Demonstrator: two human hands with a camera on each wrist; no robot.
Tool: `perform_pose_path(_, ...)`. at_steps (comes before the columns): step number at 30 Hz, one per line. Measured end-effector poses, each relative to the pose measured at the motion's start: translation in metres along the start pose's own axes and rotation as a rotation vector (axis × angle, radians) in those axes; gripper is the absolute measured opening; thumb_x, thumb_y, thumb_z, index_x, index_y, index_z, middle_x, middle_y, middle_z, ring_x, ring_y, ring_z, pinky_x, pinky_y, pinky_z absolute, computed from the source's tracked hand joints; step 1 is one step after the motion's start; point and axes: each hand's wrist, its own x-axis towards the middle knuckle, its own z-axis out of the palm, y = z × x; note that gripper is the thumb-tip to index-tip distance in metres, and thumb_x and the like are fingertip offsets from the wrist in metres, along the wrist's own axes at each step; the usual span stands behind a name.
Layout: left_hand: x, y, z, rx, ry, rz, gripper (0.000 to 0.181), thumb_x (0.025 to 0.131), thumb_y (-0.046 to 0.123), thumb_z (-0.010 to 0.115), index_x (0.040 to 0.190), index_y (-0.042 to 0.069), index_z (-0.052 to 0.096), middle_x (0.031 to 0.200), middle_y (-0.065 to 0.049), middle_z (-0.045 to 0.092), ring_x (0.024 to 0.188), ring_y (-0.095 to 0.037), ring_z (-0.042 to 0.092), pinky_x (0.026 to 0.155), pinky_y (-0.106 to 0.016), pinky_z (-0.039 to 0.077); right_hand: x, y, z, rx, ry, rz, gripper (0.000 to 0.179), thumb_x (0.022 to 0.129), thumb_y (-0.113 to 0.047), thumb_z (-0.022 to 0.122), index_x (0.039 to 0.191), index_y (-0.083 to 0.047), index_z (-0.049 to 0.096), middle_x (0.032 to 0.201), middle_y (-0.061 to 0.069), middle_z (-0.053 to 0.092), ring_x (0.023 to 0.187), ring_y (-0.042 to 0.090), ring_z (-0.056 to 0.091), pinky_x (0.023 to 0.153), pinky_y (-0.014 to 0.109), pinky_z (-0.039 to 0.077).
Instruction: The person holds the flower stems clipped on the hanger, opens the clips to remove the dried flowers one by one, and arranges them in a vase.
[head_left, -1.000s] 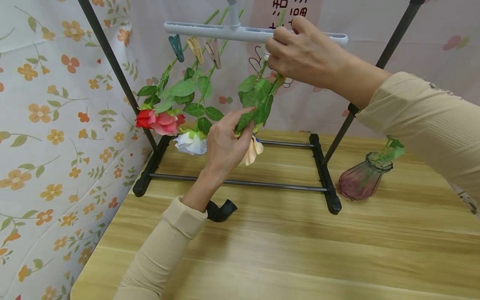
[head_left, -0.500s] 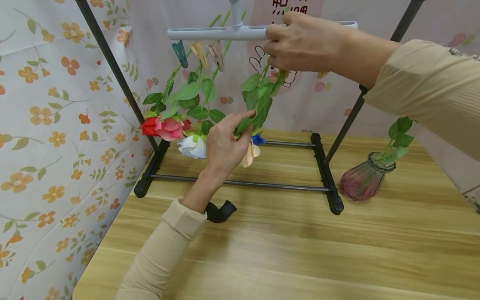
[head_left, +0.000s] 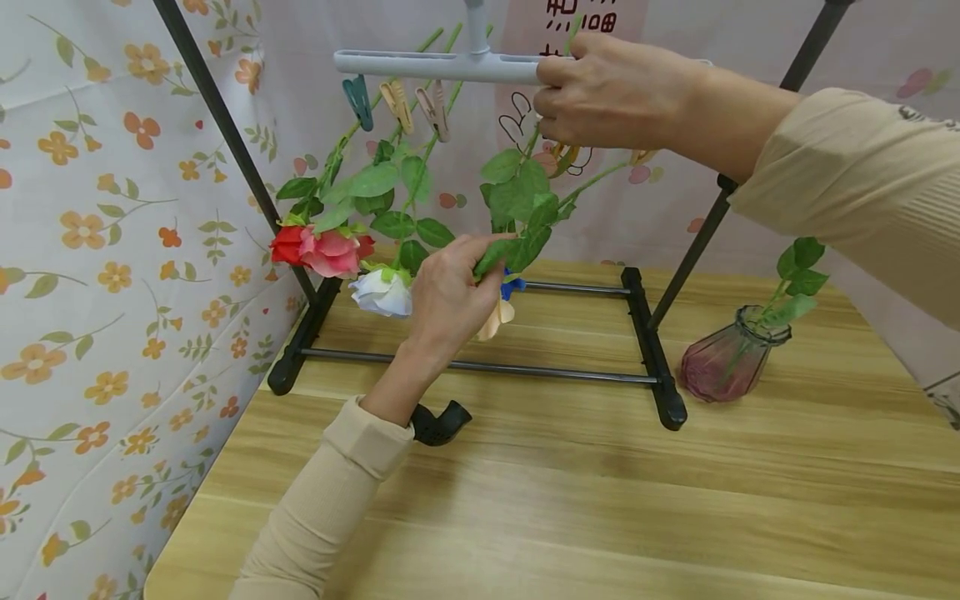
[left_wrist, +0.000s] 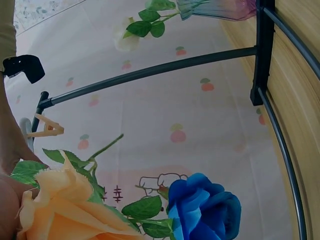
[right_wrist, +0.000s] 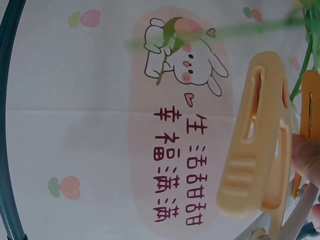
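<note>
In the head view my left hand grips an artificial peach rose by its leafy stem, bloom downward. Its stem end slants up to the right, free of any clip. The left wrist view has this bloom large, with a blue rose close by. At the pale hanger bar, my right hand pinches a yellow-orange clothespin. Seen from the right wrist, that clothespin is beside my thumb, and a paler clothespin hangs in front. My fingertips are partly hidden.
Red, pink and white roses hang head down from teal, yellow and pinkish clothespins. Black rack legs stand on the wooden table. A pinkish glass vase with a leafy stem stands at right.
The peach rose's stem has come away from under my right hand and now leans right, apart from the other stem. My right hand stays at the bar; my left hand has hardly moved.
</note>
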Motion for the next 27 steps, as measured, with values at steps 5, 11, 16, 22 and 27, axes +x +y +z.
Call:
perform_pose_path(5, 0.000, -0.001, 0.001, 0.000, -0.006, -0.008, 0.026, 0.092, 0.007, 0.060, 0.114, 0.011, 0.074, 0.097, -0.010, 0.074, 0.054, -0.018, 0.043, 0.052, -0.025, 0.026, -0.002, -0.001, 0.000, 0.008, 0.020, 0.014, 0.016, 0.084, 0.007, 0.069, 0.098, 0.005, 0.062, 0.099, 0.019, 0.063, 0.079, 0.027, 0.043, 0.061, 0.032, 0.038)
perform_pose_path(11, -0.001, -0.001, 0.002, -0.001, -0.016, -0.009, 0.026, 0.092, 0.007, 0.061, 0.114, 0.012, 0.074, 0.097, -0.011, 0.074, 0.055, -0.019, 0.047, 0.051, -0.025, 0.028, -0.011, -0.004, 0.001, 0.007, 0.058, 0.062, 0.021, 0.085, 0.004, 0.069, 0.103, 0.004, 0.060, 0.103, 0.020, 0.060, 0.084, 0.029, 0.044, 0.066, 0.036, 0.041)
perform_pose_path(16, -0.001, -0.001, 0.004, 0.003, -0.025, -0.016, 0.026, 0.092, 0.008, 0.062, 0.115, 0.013, 0.074, 0.100, -0.010, 0.074, 0.052, -0.017, 0.045, 0.050, -0.025, 0.028, -0.020, -0.008, 0.000, -0.001, 0.107, 0.101, 0.023, 0.085, 0.005, 0.068, 0.107, 0.003, 0.060, 0.104, 0.021, 0.060, 0.087, 0.031, 0.046, 0.066, 0.037, 0.042)
perform_pose_path(22, -0.001, -0.002, 0.007, -0.010, -0.016, -0.002, 0.026, 0.091, 0.006, 0.061, 0.112, 0.011, 0.075, 0.085, -0.010, 0.072, 0.053, -0.014, 0.035, 0.051, -0.025, 0.024, -0.036, -0.029, -0.002, 0.140, 0.204, 0.152, 0.026, 0.084, 0.011, 0.066, 0.107, 0.002, 0.059, 0.102, 0.021, 0.059, 0.090, 0.034, 0.052, 0.070, 0.039, 0.045)
perform_pose_path(27, -0.001, -0.002, 0.006, -0.010, -0.022, 0.008, 0.024, 0.091, 0.006, 0.062, 0.110, 0.010, 0.075, 0.079, -0.010, 0.068, 0.055, -0.015, 0.037, 0.052, -0.025, 0.025, -0.040, -0.063, 0.003, 0.463, 0.249, 0.235, 0.028, 0.083, 0.006, 0.069, 0.110, 0.001, 0.063, 0.097, 0.018, 0.061, 0.084, 0.032, 0.057, 0.068, 0.039, 0.052)
